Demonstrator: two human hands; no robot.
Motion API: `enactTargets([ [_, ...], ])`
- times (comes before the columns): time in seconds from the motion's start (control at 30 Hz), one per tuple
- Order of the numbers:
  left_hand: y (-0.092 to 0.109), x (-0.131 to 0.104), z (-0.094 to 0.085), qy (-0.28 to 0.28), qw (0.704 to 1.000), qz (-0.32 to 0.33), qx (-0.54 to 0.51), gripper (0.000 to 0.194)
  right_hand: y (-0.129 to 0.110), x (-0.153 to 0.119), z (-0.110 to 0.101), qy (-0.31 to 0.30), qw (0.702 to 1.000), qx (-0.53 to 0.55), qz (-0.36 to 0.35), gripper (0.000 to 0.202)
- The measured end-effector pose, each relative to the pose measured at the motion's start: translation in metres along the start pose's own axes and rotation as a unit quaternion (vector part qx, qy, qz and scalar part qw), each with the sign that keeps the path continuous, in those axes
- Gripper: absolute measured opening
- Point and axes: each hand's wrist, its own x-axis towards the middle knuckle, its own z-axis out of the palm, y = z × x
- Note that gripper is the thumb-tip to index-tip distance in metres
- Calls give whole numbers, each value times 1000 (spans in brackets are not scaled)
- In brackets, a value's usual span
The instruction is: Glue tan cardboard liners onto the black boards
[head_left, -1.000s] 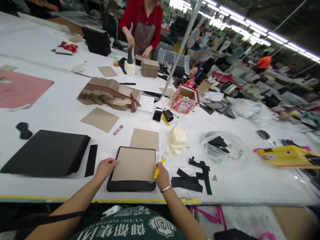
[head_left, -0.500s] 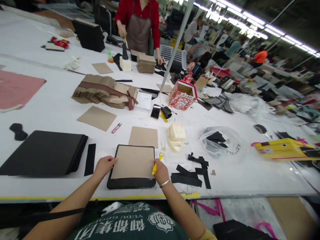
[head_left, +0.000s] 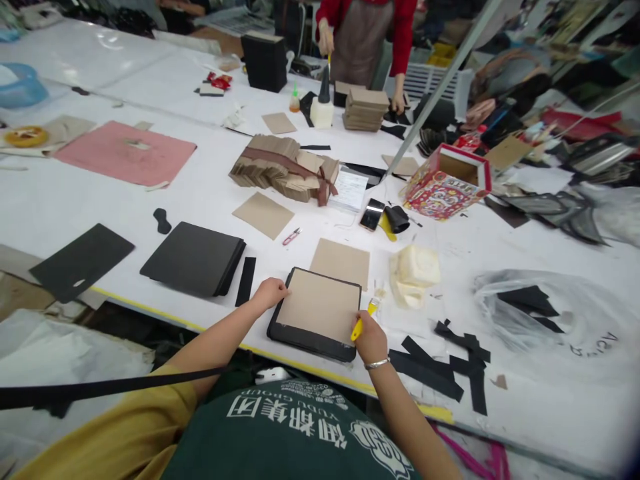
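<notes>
A tan cardboard sheet [head_left: 320, 303] lies on a stack of black panels [head_left: 315, 343] near the table's front edge. A black strip of the panel shows below the cardboard. My left hand [head_left: 271, 293] pinches the cardboard's left edge. At the right edge, my right hand [head_left: 371, 339] holds a yellow-handled brush [head_left: 358, 328] with bristles pointing away, its fingers also by the cardboard. Behind the stack lies a second cardboard sheet [head_left: 343, 259]. A cream plastic container [head_left: 417, 267] stands beyond the brush.
More black panels [head_left: 193, 257] are piled to the left, beside a black strip [head_left: 246, 281]. Black scraps [head_left: 433, 370] and a plastic bag [head_left: 505, 327] lie right. Farther back are pink snips [head_left: 291, 237], a phone [head_left: 373, 215], bundled cardboard [head_left: 285, 170] and a co-worker in an apron [head_left: 360, 43].
The view has swung left, so the table contents appear farther right. Both hands stay at the cardboard's edges, which sits on the stack much as before. The brush remains in my right hand.
</notes>
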Motion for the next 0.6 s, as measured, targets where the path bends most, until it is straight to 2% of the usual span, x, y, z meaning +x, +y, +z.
enactTargets([
  [0.2, 3, 2, -1, -3, 1000, 5, 23, 22, -4, -2, -2, -10, 1000, -19, 4, 15],
  [0.43, -11, 10, 8, -27, 999, -2, 42, 30, -11, -7, -10, -75, 995, -70, 14, 19],
  [0.6, -9, 10, 8, -17, 998, 7, 53, 30, -17, -7, -18, -106, 989, -105, 9, 24],
])
